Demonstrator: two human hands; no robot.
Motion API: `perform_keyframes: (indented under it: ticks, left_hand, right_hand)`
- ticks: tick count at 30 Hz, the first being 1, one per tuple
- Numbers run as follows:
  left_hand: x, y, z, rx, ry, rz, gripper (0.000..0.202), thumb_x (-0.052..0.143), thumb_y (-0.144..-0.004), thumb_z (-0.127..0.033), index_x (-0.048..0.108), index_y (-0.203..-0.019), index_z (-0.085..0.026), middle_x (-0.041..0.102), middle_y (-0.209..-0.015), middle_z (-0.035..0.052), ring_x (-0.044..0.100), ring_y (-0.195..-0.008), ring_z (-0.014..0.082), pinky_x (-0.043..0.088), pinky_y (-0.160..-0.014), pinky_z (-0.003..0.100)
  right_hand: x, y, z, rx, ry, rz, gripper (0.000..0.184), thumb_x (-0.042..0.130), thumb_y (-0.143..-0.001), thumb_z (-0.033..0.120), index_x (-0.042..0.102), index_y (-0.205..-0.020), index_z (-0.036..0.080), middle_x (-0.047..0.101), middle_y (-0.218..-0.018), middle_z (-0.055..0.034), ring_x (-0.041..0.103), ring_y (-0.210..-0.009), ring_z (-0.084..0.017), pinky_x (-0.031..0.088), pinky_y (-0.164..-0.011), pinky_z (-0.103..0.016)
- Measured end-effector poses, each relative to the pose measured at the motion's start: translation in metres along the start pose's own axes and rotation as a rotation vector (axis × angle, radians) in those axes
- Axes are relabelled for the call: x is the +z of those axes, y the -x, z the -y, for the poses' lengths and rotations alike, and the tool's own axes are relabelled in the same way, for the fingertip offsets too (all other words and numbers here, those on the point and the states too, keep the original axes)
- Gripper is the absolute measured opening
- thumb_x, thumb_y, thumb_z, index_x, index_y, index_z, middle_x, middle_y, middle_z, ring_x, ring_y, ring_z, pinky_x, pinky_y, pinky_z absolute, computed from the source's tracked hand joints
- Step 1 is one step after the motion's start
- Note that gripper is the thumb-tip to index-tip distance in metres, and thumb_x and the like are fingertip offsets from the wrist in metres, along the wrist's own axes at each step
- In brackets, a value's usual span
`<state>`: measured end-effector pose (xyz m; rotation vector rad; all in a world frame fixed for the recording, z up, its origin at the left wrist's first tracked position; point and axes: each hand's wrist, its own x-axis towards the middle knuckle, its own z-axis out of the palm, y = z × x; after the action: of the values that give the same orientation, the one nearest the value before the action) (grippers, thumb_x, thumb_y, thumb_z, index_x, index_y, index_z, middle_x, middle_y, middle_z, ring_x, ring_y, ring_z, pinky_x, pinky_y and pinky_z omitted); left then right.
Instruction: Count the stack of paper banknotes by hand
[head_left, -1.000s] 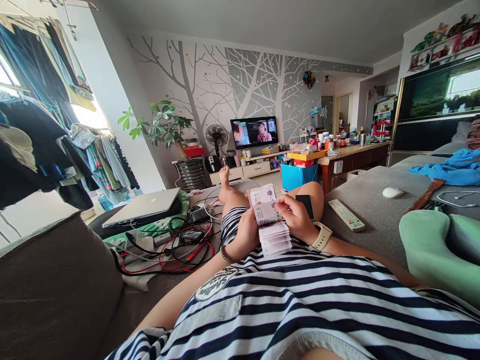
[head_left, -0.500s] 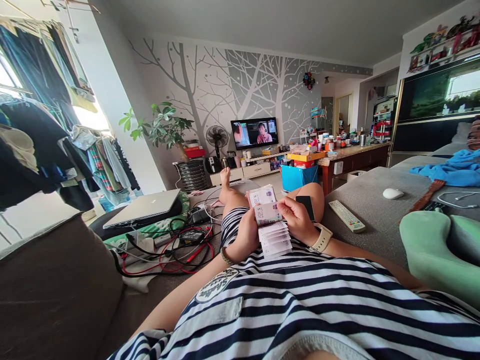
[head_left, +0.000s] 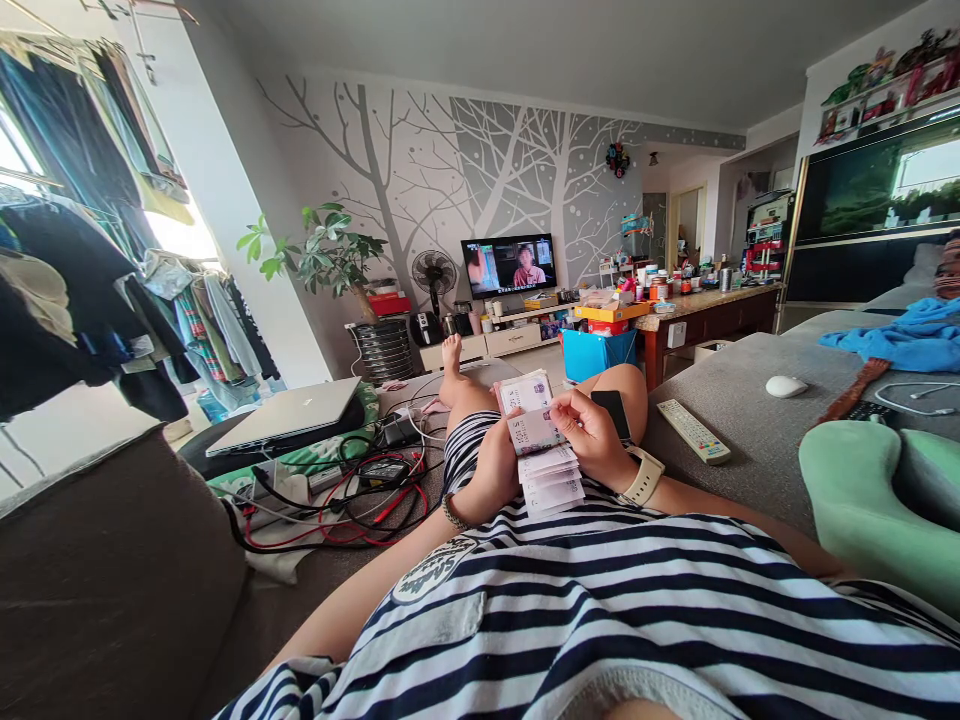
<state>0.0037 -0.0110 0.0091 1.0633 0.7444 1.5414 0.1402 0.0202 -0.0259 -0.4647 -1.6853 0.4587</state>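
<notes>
Here, above the lap (head_left: 466,448), the left hand (head_left: 496,466) clasps the banknotes (head_left: 535,434) by their left edge; the right hand (head_left: 596,437) pinches an upper-right corner. Probably light and limp, they suit edge grips.

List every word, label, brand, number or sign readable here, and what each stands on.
"6": wall clock; its other numbers are too small.
Banknotes: print too blurred to read.
Shirt patch: lettering too distorted.
Television: subtitle too small.
Remote, laptop lid, jars: marks too small.
</notes>
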Motion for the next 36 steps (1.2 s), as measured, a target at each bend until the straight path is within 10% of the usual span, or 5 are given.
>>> perform_keyframes:
  ticks: [17,23,36]
  left_hand:
    - [-0.015,-0.012,0.017,-0.125,0.086,0.024,0.025,0.072,-0.064,-0.036,0.064,-0.076,-0.016,0.067,-0.067,0.0048,0.067,-0.08,0.0256,0.052,-0.074,0.034]
    - [-0.01,-0.01,0.012,-0.03,0.013,-0.002,0.018,0.07,-0.068,-0.031,0.059,-0.061,-0.019,0.056,-0.053,-0.0023,0.047,-0.051,0.0125,0.043,-0.054,0.026]
    - [-0.015,-0.014,0.016,-0.068,-0.004,-0.036,0.015,0.066,-0.074,-0.034,0.064,-0.07,-0.019,0.06,-0.058,0.0022,0.061,-0.072,0.0232,0.048,-0.071,0.033]
  right_hand:
    - [-0.002,0.001,0.005,-0.026,-0.007,0.022,0.032,0.048,-0.097,0.047,0.056,-0.084,0.019,0.056,-0.072,-0.0013,0.051,-0.066,-0.015,0.039,-0.061,-0.026]
    - [-0.004,0.003,0.009,-0.028,0.014,-0.011,0.04,0.043,-0.098,0.051,0.052,-0.075,0.019,0.049,-0.065,0.0,0.046,-0.062,-0.015,0.036,-0.06,-0.027]
    - [-0.002,0.002,0.006,-0.015,-0.021,-0.034,0.035,0.046,-0.097,0.052,0.059,-0.09,0.02,0.059,-0.075,-0.0025,0.053,-0.067,-0.016,0.042,-0.063,-0.027]
